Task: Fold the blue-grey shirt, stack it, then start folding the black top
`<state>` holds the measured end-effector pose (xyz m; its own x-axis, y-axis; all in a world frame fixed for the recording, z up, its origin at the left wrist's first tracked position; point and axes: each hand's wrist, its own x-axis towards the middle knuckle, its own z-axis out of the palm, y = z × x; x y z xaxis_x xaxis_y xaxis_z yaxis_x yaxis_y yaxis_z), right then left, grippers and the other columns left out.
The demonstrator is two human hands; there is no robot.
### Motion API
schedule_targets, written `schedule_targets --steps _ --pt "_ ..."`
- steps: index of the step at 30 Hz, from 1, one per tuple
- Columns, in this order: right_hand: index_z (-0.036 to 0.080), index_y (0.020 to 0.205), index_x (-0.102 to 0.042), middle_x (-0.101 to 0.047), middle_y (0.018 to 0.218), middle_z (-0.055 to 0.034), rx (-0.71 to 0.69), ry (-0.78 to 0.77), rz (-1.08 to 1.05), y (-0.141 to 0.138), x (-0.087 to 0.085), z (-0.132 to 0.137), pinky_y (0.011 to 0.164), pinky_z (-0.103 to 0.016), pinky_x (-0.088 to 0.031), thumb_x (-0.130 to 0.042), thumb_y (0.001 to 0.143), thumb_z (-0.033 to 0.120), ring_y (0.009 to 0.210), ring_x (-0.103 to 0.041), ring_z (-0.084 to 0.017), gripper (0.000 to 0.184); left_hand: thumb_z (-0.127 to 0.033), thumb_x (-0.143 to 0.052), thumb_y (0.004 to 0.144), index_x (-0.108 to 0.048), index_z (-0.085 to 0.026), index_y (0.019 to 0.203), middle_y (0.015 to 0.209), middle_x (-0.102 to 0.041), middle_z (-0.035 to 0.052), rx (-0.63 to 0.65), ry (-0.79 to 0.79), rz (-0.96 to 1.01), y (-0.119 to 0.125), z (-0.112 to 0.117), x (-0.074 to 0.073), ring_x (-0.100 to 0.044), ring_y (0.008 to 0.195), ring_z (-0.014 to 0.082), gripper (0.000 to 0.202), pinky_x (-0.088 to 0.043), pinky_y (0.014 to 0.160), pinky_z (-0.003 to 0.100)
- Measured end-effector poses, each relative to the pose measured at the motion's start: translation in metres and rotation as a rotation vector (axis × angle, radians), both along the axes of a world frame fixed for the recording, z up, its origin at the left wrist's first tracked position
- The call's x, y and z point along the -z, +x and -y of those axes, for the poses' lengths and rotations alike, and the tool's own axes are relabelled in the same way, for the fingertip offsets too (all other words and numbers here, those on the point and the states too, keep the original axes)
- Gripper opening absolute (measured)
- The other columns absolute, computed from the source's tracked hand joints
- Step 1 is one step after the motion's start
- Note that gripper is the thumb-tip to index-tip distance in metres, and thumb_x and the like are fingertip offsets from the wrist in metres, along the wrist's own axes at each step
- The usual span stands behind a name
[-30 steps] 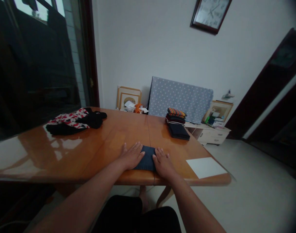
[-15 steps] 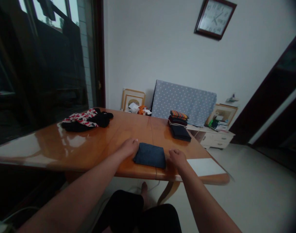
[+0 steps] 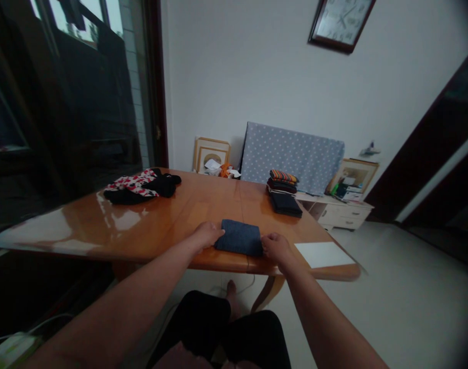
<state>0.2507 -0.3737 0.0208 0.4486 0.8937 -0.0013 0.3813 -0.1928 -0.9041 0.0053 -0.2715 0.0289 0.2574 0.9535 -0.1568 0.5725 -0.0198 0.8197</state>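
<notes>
A dark blue folded cloth (image 3: 239,238) lies near the front edge of the wooden table (image 3: 172,215). My left hand (image 3: 206,234) grips its left edge with curled fingers. My right hand (image 3: 275,246) pinches its right edge, fingers curled too. Both forearms reach in from below.
A heap of black and red-white patterned clothes (image 3: 140,186) lies at the table's far left. A stack of folded clothes (image 3: 282,192) stands at the far right. A white sheet (image 3: 324,254) rests on the near right corner. Behind are a dotted covered object (image 3: 291,156), picture frames and a low cabinet (image 3: 343,214).
My hands lay flat and open on the cloth; they slid apart to its two sides and now curl onto its edges. The view has tilted slightly.
</notes>
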Motion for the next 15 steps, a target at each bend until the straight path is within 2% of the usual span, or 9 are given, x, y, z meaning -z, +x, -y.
schedule_targets --steps 3,5,11,15 --pt "0.02 0.064 -0.062 -0.057 0.055 0.0001 -0.003 0.024 0.197 -0.008 0.005 -0.002 0.05 -0.024 -0.033 -0.066 0.077 0.034 0.052 -0.051 -0.013 0.02 -0.038 -0.068 0.082 -0.053 -0.02 0.068 0.05 -0.048 -0.0036 -0.019 -0.082 0.054 0.004 0.004 0.005 -0.047 0.047 0.0114 0.027 -0.031 0.048 0.024" --pt "0.019 0.063 -0.064 -0.059 0.057 -0.0005 0.001 0.05 0.251 -0.01 0.008 -0.004 0.052 -0.025 -0.032 -0.067 0.076 0.033 0.054 -0.051 -0.014 0.018 -0.032 -0.069 0.082 -0.052 -0.019 0.07 0.051 -0.048 -0.0045 -0.032 -0.087 0.08 0.008 0.007 0.005 -0.047 0.048 0.0108 0.024 -0.033 0.049 0.023" --pt "0.019 0.065 -0.066 -0.058 0.055 0.0003 -0.03 0.049 0.256 -0.004 0.013 -0.005 0.052 -0.025 -0.031 -0.065 0.076 0.032 0.054 -0.051 -0.014 0.017 -0.019 -0.069 0.079 -0.052 -0.018 0.072 0.056 -0.048 -0.0056 -0.091 -0.001 0.126 0.019 0.01 -0.001 -0.047 0.053 0.0093 0.018 -0.031 0.05 0.021" --pt "0.019 0.066 -0.065 -0.057 0.055 0.0012 -0.037 0.048 0.186 -0.002 0.015 -0.005 0.05 -0.024 -0.03 -0.065 0.075 0.033 0.052 -0.051 -0.013 0.016 -0.014 -0.064 0.08 -0.05 -0.019 0.072 0.055 -0.045 -0.0063 -0.113 0.046 0.145 0.021 0.01 -0.002 -0.043 0.051 0.0087 0.017 -0.029 0.049 0.021"
